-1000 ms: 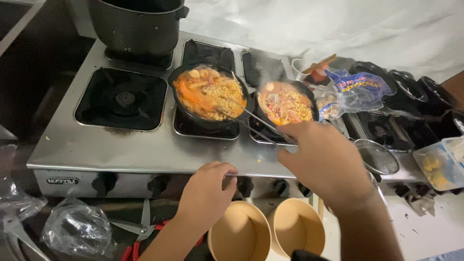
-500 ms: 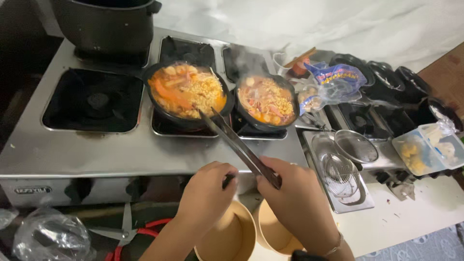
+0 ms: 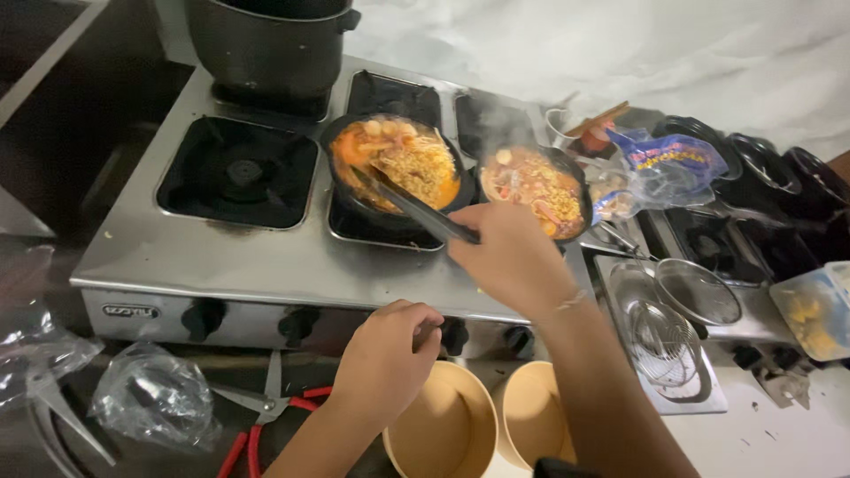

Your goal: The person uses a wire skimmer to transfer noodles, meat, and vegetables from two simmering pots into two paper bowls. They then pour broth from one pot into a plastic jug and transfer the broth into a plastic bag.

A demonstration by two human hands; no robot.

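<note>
While left hand [image 3: 385,358] grips a knob [image 3: 453,336], right hand [image 3: 512,258] clamps tongs [image 3: 416,208] — over noodles [image 3: 416,164].

The right hand [image 3: 512,261] covers the handle end of the dark tongs [image 3: 409,205], so its grip stays unseen. The left hand [image 3: 387,363] hides whichever stove knob [image 3: 453,335] it closes on. The big black pot [image 3: 266,40] is cut off by the top edge. The two paper bowls [image 3: 443,429] run off the bottom edge, partly behind both forearms.
</note>
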